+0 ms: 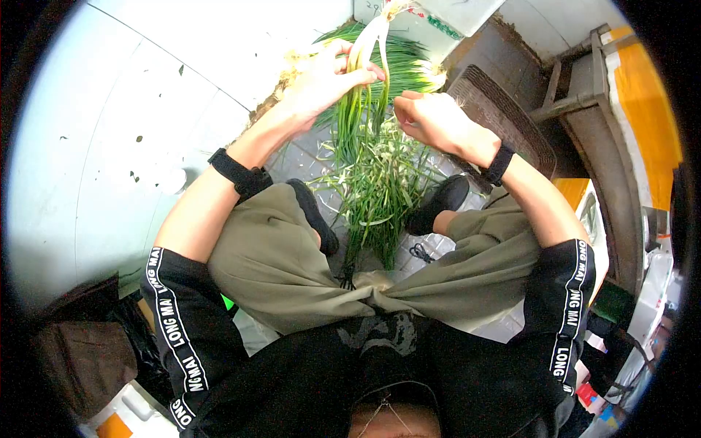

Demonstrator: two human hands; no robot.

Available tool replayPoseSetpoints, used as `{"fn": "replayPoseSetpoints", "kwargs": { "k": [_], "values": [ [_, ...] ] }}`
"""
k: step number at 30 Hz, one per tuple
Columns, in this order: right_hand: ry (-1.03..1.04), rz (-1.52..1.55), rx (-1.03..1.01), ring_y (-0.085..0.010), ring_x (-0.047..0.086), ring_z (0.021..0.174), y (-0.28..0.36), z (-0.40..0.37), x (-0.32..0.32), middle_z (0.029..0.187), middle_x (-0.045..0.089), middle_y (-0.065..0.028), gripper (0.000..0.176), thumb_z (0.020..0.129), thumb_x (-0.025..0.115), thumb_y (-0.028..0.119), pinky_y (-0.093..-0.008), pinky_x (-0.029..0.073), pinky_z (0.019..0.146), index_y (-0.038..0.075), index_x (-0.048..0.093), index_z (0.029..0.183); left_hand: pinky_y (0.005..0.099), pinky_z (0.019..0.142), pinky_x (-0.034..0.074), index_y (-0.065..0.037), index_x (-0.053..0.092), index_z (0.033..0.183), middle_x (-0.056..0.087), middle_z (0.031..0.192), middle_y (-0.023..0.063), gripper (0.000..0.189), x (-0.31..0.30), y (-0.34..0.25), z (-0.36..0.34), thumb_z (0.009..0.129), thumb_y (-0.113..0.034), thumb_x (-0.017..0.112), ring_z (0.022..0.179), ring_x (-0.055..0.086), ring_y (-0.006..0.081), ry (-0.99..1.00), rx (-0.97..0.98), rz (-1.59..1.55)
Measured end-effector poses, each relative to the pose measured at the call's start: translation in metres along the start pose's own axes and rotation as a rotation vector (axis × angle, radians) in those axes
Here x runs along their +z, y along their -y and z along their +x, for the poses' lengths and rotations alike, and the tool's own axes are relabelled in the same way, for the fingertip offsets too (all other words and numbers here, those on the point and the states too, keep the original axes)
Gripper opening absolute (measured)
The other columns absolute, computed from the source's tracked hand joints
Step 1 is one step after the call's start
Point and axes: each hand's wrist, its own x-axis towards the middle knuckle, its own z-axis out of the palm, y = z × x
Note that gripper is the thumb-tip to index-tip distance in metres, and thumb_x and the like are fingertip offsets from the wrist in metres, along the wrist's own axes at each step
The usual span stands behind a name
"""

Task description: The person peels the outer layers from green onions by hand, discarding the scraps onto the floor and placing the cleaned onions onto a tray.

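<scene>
My left hand point(325, 82) is closed around a few spring onions point(370, 45), held with the white root ends up and the green leaves hanging down. To the right of them, my right hand point(437, 120) is apart from the stalks with its fingers curled in; whatever is in them, if anything, is hidden. Beyond my hands lies a bundle of spring onions point(412, 57) with white ends pointing right. Below, between my feet, a loose heap of stripped leaves and trimmings point(383, 186) covers part of the tiled floor.
A white box point(445, 20) with writing stands behind the bundle. At the right are a brown woven basket point(504, 117) and a wooden stool-like frame point(595, 109). A white tiled wall point(95, 139) rises on the left. My shoes point(442, 204) flank the trimmings.
</scene>
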Motion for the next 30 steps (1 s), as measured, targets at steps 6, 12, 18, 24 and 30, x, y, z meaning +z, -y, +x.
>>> {"fn": "replayPoseSetpoints", "kwargs": {
  "k": [6, 12, 18, 24, 30],
  "values": [
    [0.126, 0.17, 0.071, -0.0317, 0.068, 0.082, -0.002, -0.002, -0.006, 0.089, 0.069, -0.0133, 0.021, 0.083, 0.065, 0.016, -0.0413, 0.054, 0.073, 0.005, 0.066, 0.1, 0.0297, 0.091, 0.046, -0.003, 0.049, 0.12, 0.07, 0.104, 0.0056, 0.039, 0.002, -0.009, 0.0, 0.089, -0.015, 0.069, 0.099, 0.062, 0.012, -0.025, -0.009, 0.018],
    [-0.224, 0.611, 0.155, -0.018, 0.063, 0.067, -0.01, 0.003, -0.018, 0.086, 0.072, -0.0073, 0.023, 0.089, 0.065, 0.023, -0.0333, 0.051, 0.064, 0.005, 0.07, 0.103, 0.0298, 0.092, 0.042, -0.005, 0.054, 0.119, 0.068, 0.106, 0.0038, 0.044, -0.006, 0.003, 0.002, 0.085, -0.024, 0.073, 0.101, 0.06, 0.0107, 0.026, -0.062, -0.007],
    [-0.113, 0.899, 0.097, -0.0031, 0.051, 0.065, -0.002, 0.008, -0.024, 0.071, 0.059, 0.0033, 0.026, 0.09, 0.07, 0.025, -0.0225, 0.042, 0.057, 0.008, 0.066, 0.11, 0.0303, 0.09, 0.046, -0.005, 0.06, 0.11, 0.066, 0.103, 0.0026, 0.033, 0.005, -0.006, -0.002, 0.086, -0.02, 0.075, 0.094, 0.059, 0.0108, 0.05, -0.019, -0.045],
    [-0.038, 0.997, 0.032, -0.0021, 0.05, 0.066, 0.001, 0.008, -0.024, 0.072, 0.058, 0.007, 0.021, 0.09, 0.071, 0.019, -0.0207, 0.041, 0.059, 0.006, 0.066, 0.106, 0.0272, 0.089, 0.046, -0.004, 0.059, 0.114, 0.064, 0.1, 0.0011, 0.039, 0.001, 0.0, 0.0, 0.084, -0.02, 0.078, 0.094, 0.059, 0.0092, 0.044, -0.095, 0.083],
    [-0.08, 1.06, 0.026, -0.001, 0.05, 0.07, 0.0, 0.005, -0.019, 0.076, 0.059, 0.0065, 0.018, 0.09, 0.069, 0.013, -0.0189, 0.042, 0.063, 0.004, 0.064, 0.105, 0.0289, 0.09, 0.045, -0.005, 0.058, 0.111, 0.065, 0.099, 0.0011, 0.036, 0.004, -0.003, -0.002, 0.085, -0.022, 0.077, 0.094, 0.06, 0.0107, -0.021, -0.074, 0.112]
  ]
}}
